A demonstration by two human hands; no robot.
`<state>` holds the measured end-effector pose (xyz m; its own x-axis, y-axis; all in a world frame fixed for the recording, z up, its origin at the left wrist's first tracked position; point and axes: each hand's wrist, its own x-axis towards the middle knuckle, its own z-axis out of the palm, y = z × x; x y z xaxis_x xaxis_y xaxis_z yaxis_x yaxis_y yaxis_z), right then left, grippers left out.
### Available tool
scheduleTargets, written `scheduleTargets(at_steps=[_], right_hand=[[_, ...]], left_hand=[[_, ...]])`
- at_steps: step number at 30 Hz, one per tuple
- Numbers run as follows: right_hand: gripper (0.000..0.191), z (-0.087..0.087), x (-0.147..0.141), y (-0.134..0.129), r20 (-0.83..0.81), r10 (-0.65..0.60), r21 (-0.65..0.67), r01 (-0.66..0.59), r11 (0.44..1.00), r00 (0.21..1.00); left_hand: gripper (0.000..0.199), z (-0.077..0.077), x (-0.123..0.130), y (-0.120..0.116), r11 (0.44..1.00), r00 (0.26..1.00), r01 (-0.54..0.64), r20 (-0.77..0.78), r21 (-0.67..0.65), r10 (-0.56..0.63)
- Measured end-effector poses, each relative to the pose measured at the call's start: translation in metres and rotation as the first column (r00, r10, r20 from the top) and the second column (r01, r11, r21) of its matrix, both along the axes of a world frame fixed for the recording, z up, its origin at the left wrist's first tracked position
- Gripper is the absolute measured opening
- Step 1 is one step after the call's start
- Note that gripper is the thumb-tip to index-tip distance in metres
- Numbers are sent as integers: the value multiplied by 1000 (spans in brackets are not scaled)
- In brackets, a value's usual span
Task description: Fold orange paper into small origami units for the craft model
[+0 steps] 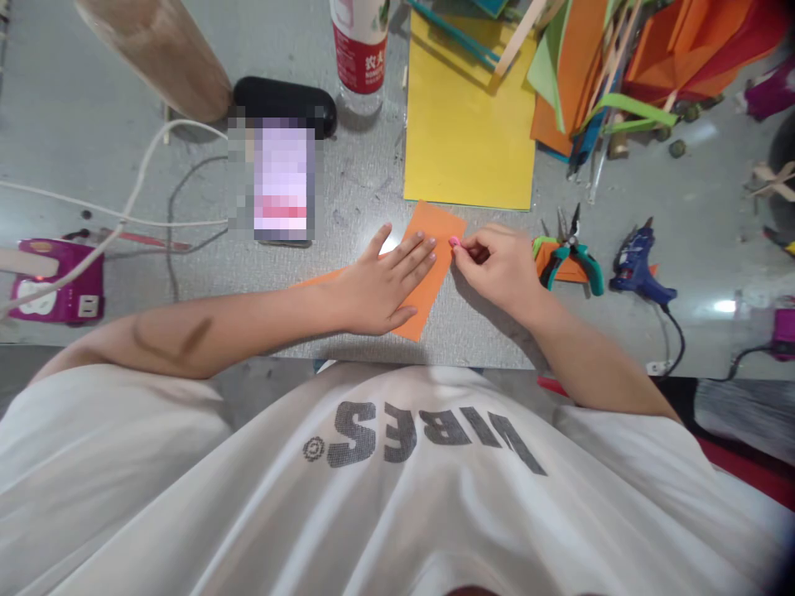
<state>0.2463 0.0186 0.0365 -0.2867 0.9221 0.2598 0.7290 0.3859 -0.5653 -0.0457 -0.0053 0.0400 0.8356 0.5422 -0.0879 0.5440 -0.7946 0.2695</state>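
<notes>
My left hand [388, 285] lies flat with spread fingers on an orange paper strip [428, 285], pressing it to the grey table. At the strip's right edge, my right hand [497, 265] pinches a small pink object [455, 242] between thumb and fingertips; its exact kind is too small to tell. Another orange edge shows beyond my left wrist, partly hidden by the forearm. Just above the strip lies a yellow sheet [469, 124]. Teal-handled pliers [571, 257] rest on small orange pieces to the right of my right hand.
A blue glue gun [643, 265] with a black cord lies at the right. Coloured papers and sticks [614, 74] are heaped at the upper right. A bottle [360, 50], a phone [281, 178], a black case [279, 99] and white cables [140, 178] occupy the upper left, with a purple power strip [68, 285] farther left.
</notes>
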Motion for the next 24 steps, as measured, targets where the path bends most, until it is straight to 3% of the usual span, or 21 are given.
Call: scheduleTargets(at_steps=[11,16,20,24], right_hand=[[42,-14,16,38,103,-152,89,143,986,983],[40,-16,27,48,121,-197,32,194,980,973],[34,-11,22,33,116,-165,103,154,983,979],[18,-4,18,21,198,-29,147,0,989,980]], left_hand=[[90,-4,0,1,999,1000,2,13,37,-3],[91,-2,0,1,999,1000,14,-6,43,-14],[90,2,-1,0,999,999,15,-29,43,-13],[90,1,0,0,999,1000,10,-9,34,-9]])
